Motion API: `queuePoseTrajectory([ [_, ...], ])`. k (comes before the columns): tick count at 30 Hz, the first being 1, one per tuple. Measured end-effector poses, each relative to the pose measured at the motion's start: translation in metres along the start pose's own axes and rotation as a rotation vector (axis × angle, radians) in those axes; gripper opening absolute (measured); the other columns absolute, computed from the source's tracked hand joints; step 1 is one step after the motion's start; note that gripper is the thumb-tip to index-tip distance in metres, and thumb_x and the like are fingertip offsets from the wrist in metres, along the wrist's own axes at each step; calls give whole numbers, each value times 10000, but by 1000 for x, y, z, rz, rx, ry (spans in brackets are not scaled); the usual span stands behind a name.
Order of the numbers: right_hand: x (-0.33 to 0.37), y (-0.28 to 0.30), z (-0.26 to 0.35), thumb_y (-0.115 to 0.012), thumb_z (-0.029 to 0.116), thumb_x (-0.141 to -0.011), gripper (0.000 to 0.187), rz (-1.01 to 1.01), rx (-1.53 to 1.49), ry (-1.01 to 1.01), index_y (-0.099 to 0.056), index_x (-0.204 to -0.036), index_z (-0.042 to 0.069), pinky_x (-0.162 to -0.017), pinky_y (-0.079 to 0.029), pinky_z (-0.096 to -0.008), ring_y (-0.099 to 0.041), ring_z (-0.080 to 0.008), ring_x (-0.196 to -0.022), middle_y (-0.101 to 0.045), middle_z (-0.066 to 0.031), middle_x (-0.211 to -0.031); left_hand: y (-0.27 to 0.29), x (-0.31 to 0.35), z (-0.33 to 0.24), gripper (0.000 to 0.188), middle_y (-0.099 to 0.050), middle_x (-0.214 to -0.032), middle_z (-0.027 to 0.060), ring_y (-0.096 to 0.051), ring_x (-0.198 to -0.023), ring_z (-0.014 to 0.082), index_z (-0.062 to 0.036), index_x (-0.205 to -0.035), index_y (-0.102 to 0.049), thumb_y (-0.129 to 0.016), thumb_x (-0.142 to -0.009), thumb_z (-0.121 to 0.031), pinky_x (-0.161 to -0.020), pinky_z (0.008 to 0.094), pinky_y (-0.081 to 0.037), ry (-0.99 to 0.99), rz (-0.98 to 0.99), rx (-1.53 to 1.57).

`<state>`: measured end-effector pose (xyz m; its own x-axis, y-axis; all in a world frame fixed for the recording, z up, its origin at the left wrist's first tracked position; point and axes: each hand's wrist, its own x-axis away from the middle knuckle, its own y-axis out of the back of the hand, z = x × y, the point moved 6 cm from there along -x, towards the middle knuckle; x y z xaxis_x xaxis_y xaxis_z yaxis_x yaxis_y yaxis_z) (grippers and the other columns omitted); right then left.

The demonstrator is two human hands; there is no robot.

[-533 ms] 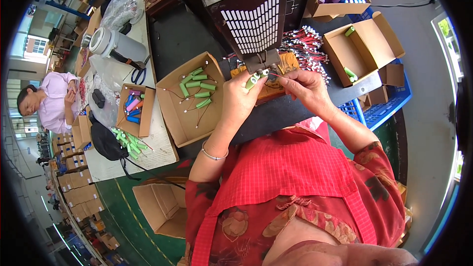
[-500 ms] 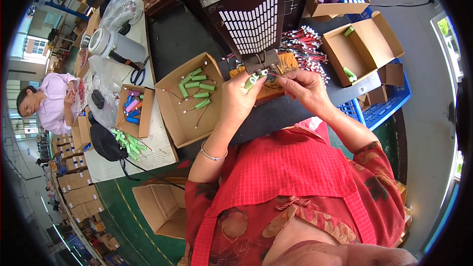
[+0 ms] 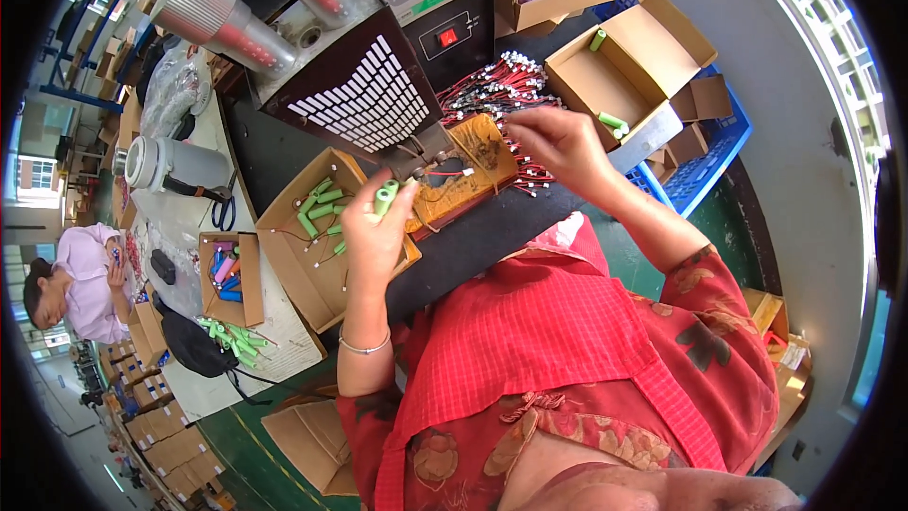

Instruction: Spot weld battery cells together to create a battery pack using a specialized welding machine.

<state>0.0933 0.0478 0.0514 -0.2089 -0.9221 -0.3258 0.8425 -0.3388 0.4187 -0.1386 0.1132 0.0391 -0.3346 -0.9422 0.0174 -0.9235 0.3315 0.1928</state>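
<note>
My left hand [image 3: 371, 244] is closed around a pair of green battery cells [image 3: 385, 196], their ends facing up, just left of the machine's electrode tips [image 3: 421, 170]. A wire with a white plug [image 3: 466, 171] lies over the worn yellow block [image 3: 492, 153] beside those tips; whether it joins the cells I cannot tell. My right hand [image 3: 567, 147] hovers above the near edge of a heap of red and black wire leads [image 3: 501, 85]. Its thumb and fingers are drawn together, and anything between them is too small to make out.
The black bench machine [image 3: 369, 99] rises ahead. Left of my left hand, a cardboard box [image 3: 284, 260] holds wired green cells. A carton [image 3: 605, 76] with a few green cells stands right, beside a blue crate [image 3: 714, 170]. Another person [image 3: 85, 284] sits far left.
My right hand has left the electrode tips and moved right to the wire heap. My left hand has drawn back slightly with the green cells. The whole view has turned.
</note>
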Motion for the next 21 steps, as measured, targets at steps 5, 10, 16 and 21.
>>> queuePoseTrajectory([
  [5,-12,33,-69,-566,-14,-765,157,2,509,74,-622,-912,-1,-665,-512,-347,-621,-307,-742,-614,-151,-861,74,-10,21,262,-512,-1027,43,-525,-842,100,-17,-1092,-582,-589,-838,-81,-723,217,-437,20,-132,-187],
  [10,-17,16,-89,-510,28,-729,171,166,858,-18,-600,-874,41,-662,-500,-410,-608,-311,-757,-583,-123,-831,84,-5,27,282,-503,-1033,60,-513,-922,142,-24,-1113,-579,-579,-845,-112,-809,240,-413,80,-37,-277],
  [16,-17,43,-56,-591,163,-769,116,73,750,-4,-627,-762,53,-623,-489,-383,-600,-289,-705,-599,-83,-765,66,4,6,293,-583,-935,50,-553,-821,122,-26,-1114,-591,-603,-833,-110,-743,235,-450,84,42,-357],
  [21,-4,58,-14,-631,146,-806,150,65,226,-85,-628,-826,-2,-540,-447,-288,-564,-152,-580,-593,-104,-669,13,19,9,310,-625,-926,117,-629,-840,202,31,-1095,-539,-621,-800,-23,-631,273,-519,185,103,372],
])
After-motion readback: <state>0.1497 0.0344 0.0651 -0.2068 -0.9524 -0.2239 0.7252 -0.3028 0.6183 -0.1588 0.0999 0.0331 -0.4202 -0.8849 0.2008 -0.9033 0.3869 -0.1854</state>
